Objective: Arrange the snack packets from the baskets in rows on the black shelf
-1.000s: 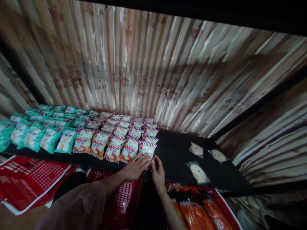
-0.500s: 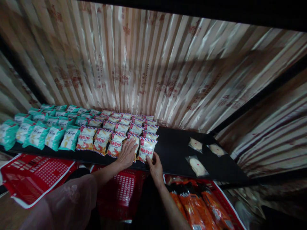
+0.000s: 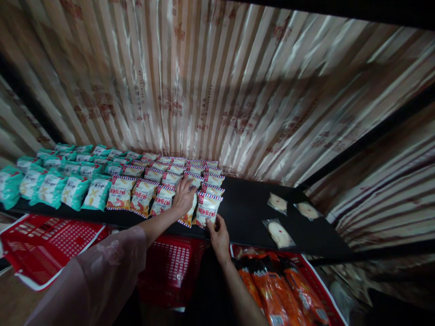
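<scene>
Rows of white-and-red snack bags (image 3: 144,195) stand upright on a black shelf (image 3: 243,208). My left hand (image 3: 184,197) reaches over the front row near its right end, its outstretched fingers resting against a bag in the row behind; its palm covers part of a front bag. With the thumb on its front and the fingers at its side, my right hand (image 3: 219,237) holds the lower right corner of the end snack bag (image 3: 208,207). Teal snack bags (image 3: 97,194) fill the left part of the shelf.
Three flat clear packets (image 3: 280,233) lie on the shelf's right part. Below stand a red basket (image 3: 56,246), another red basket (image 3: 173,267), and one holding orange packages (image 3: 277,290). A striped wrapped sheet (image 3: 204,90) covers the back.
My left hand has moved up and away from me, from the front of a front-row bag to the row behind. My right hand stays at the end bag. The view has shifted slightly.
</scene>
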`<state>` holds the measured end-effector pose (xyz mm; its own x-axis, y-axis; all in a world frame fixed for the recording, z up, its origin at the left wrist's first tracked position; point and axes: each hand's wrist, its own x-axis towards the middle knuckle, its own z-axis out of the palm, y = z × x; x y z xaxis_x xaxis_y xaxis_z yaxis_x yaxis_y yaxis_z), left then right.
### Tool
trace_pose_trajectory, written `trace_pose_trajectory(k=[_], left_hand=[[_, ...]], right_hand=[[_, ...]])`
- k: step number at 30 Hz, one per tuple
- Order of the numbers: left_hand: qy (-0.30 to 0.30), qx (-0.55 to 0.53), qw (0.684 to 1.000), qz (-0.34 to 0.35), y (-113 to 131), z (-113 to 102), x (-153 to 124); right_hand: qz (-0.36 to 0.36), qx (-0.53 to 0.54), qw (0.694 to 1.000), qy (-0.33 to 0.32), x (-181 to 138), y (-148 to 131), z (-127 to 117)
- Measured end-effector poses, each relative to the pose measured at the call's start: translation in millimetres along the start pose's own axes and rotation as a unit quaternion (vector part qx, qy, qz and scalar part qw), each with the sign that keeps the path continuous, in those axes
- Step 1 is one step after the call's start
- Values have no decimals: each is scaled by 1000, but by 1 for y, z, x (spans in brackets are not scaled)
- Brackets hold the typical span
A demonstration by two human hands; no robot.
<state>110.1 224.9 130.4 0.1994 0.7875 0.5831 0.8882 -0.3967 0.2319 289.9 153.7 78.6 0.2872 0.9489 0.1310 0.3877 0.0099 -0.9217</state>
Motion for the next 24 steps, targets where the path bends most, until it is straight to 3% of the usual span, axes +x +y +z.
trace_pose_trajectory(k=[9,24], left_hand=[[-21,-1,1000,-8,0,3,19],[-9,-17,999,-35,-7,7,19]], right_hand=[[-6,-12,1000,7,0,3,1],[16,-4,1000,-4,1,3,3]])
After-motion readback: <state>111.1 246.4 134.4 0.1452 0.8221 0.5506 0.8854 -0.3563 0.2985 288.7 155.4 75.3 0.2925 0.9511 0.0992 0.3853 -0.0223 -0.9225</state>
